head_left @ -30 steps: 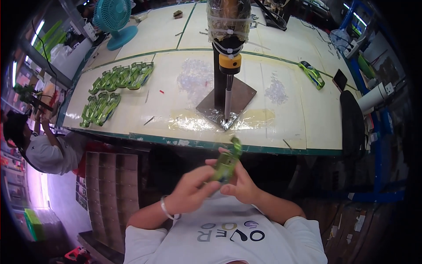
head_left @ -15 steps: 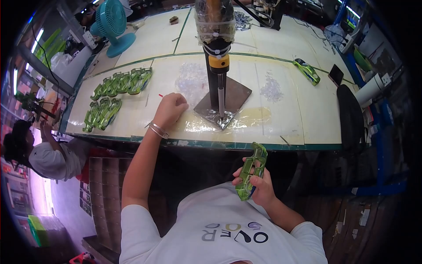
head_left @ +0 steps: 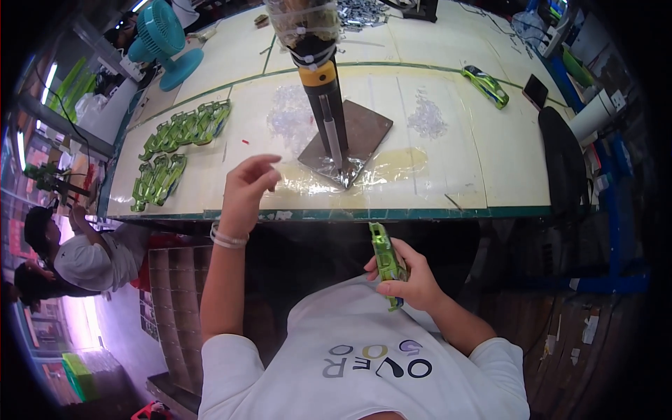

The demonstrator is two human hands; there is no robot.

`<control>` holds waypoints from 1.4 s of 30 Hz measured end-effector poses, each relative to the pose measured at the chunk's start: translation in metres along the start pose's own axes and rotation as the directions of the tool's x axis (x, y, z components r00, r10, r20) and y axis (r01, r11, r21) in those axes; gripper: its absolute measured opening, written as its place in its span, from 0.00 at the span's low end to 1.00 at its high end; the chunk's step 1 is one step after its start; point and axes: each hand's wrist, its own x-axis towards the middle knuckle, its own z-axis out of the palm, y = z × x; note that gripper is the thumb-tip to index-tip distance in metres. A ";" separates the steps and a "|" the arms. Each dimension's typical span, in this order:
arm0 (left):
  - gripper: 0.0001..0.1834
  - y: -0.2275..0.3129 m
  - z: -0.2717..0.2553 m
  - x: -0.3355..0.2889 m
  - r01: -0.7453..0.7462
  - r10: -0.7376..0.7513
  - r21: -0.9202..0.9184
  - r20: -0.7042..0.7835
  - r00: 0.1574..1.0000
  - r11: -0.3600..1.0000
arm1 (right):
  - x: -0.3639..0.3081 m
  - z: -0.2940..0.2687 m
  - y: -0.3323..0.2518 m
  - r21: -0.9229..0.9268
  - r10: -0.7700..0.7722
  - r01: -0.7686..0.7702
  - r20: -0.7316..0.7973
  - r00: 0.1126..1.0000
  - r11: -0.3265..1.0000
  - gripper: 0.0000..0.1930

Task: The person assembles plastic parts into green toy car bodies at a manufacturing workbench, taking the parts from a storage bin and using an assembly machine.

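Observation:
My right hand holds a shiny green plastic shell, shaped like a toy car body, upright in front of my shirt. Its thumb lies across the near side and the fingers wrap behind. Above the table's front edge, my left hand is raised with its fingers curled toward the thumb; anything small in them is too hard to make out. Beyond it lies a scatter of small clear pieces. To its right, a slim upright tool tip under a yellow collar points down at a brown metal plate.
Two rows of green shells lie at the table's left, near a teal fan. Another clear pile sits right of the plate. One green shell and a phone lie farther right. Other people are at left.
My left hand has lifted off the table and drawn back toward me. The right hand has turned the green shell more edge-on and moved it slightly left. The whole view has shifted.

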 end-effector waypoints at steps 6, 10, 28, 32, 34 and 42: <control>0.13 0.033 0.041 -0.090 -0.127 0.136 -0.067 0.165 0.977 0.990 | 0.009 0.011 -0.017 -0.565 -0.223 0.174 -0.018 0.975 0.806 0.35; 0.15 0.031 0.052 -0.101 -0.353 0.329 0.077 0.221 0.918 0.933 | 0.015 0.018 -0.015 -0.715 -0.441 0.353 0.070 0.895 0.604 0.35; 0.17 0.021 0.054 -0.110 -0.625 0.546 0.430 0.305 0.780 0.652 | 0.012 0.023 -0.020 -0.798 -0.555 0.425 0.140 0.820 0.427 0.33; 0.18 0.024 0.060 -0.116 -0.731 0.573 0.658 0.532 0.623 0.182 | 0.010 0.021 -0.014 -0.742 -0.507 0.386 0.072 0.859 0.548 0.31; 0.18 0.020 0.061 -0.116 -0.748 0.575 0.652 0.568 0.589 0.122 | 0.011 0.022 -0.012 -0.740 -0.489 0.359 0.047 0.871 0.568 0.31; 0.14 -0.012 0.059 -0.115 -0.576 0.546 0.571 0.247 0.800 0.585 | 0.012 0.022 -0.003 -0.860 -0.527 0.304 0.048 0.848 0.411 0.30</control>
